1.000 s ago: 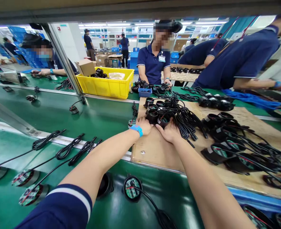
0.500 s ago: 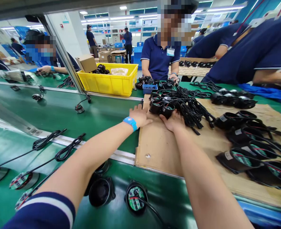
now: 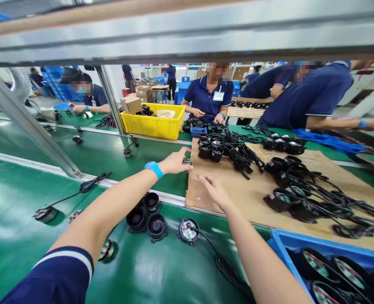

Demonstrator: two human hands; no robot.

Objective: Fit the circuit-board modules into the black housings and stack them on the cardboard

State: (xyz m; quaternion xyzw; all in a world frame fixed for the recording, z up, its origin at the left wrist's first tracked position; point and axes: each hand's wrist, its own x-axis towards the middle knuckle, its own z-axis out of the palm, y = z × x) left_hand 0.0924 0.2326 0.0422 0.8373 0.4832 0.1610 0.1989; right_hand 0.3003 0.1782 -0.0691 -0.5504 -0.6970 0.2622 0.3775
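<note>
My left hand (image 3: 174,162), with a blue band at the wrist, is over the green belt at the cardboard's left edge. Its thumb and fingers curve around a small motor with a green circuit board (image 3: 187,161), partly hidden by them. My right hand (image 3: 214,191) hovers over the near part of the cardboard sheet (image 3: 206,200), fingers loosely apart and holding nothing. Beyond it, black round housings (image 3: 217,153) with bundled black cables (image 3: 242,158) stand grouped on the cardboard.
More cabled housings (image 3: 280,198) cover the cardboard's right side. A blue bin (image 3: 280,242) of housings is at lower right. Black housings (image 3: 156,226) and a cabled unit (image 3: 188,231) lie on the near bench. A yellow crate (image 3: 151,126) and co-workers (image 3: 206,97) are across.
Both hands have drawn back from the group of housings toward me. My left hand now has a motor between thumb and fingers. The view has shifted, bringing in an overhead beam and the blue bin.
</note>
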